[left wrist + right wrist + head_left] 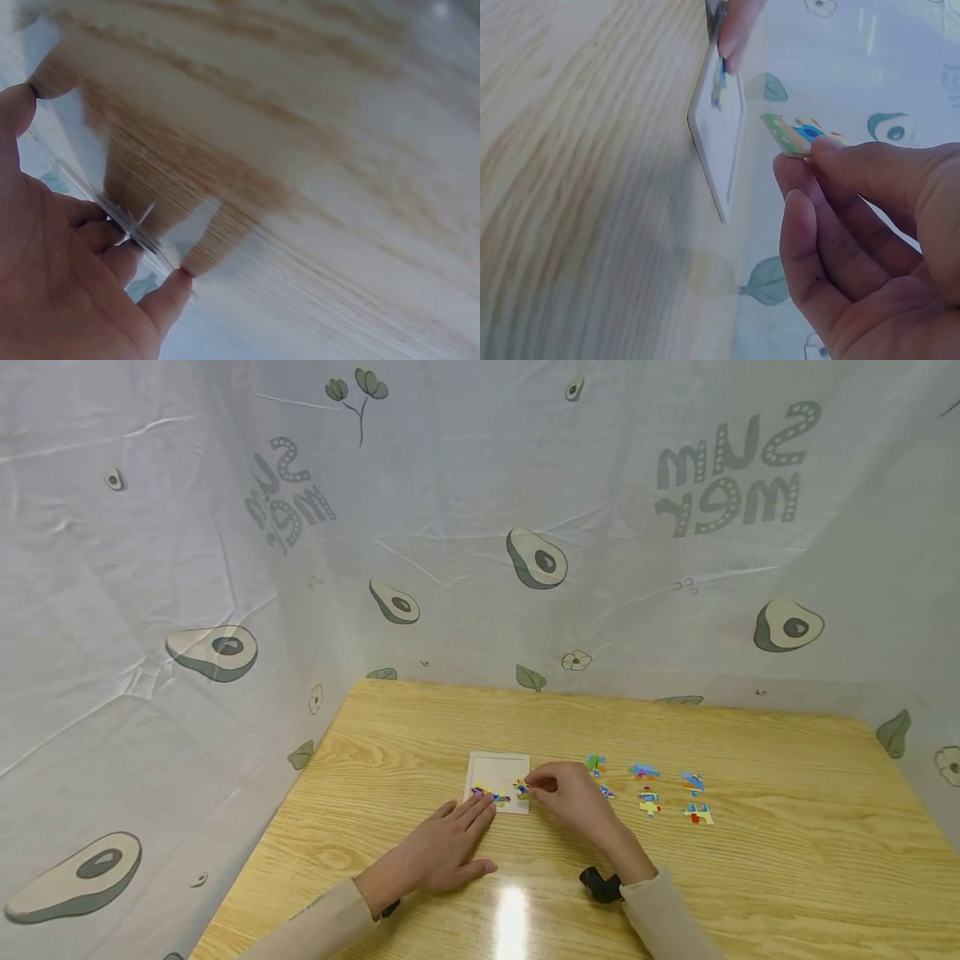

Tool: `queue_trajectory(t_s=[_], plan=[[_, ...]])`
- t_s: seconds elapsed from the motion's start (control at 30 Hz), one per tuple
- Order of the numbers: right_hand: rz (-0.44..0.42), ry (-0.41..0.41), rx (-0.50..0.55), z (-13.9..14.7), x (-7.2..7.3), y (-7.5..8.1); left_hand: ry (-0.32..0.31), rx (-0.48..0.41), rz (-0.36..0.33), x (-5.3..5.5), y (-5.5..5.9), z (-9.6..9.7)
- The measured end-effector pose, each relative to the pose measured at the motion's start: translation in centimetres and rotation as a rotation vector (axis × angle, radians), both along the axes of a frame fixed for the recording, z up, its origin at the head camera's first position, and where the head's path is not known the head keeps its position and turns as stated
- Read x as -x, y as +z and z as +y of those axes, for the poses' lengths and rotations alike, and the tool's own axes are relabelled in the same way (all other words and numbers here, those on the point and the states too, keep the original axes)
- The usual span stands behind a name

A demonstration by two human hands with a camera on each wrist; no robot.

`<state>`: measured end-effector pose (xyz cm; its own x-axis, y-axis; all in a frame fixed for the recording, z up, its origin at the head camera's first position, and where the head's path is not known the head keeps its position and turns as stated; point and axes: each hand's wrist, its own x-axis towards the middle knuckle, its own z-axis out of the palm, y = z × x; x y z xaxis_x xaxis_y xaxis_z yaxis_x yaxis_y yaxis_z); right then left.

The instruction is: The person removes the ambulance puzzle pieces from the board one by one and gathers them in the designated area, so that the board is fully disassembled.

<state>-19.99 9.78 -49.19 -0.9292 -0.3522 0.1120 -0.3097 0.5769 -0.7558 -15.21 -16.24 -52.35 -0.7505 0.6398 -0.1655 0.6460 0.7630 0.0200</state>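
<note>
A white puzzle tray (pixel 497 768) lies on the table, with colourful jigsaw pieces (pixel 500 797) along its near edge. My left hand (pixel 450 847) rests at the tray's near left corner, fingers extended and fingertips on the pieces there. In the left wrist view, that hand's fingers (pixel 169 300) reach the tray's edge. My right hand (pixel 573 797) pinches a jigsaw piece (pixel 799 135) between thumb and index finger. This piece has a green border and a blue spot. It is held above the tray's near right part, apart from the tray floor in the right wrist view.
Right of the tray, several loose jigsaw pieces lie in rows on the wooden table (pixel 787 860), among them a yellow one (pixel 649 808) and one with red (pixel 699 814). A white curtain (pixel 465 552) printed with avocados hangs behind and to the left.
</note>
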Motion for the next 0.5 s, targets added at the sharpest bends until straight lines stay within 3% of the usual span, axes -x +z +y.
queue_trajectory(t_s=[0.5], plan=[[0.066, -0.047, -0.013, 4.9, -1.3, 0.9, -0.007, 0.005, 0.002, 0.0, 0.0, 0.0]])
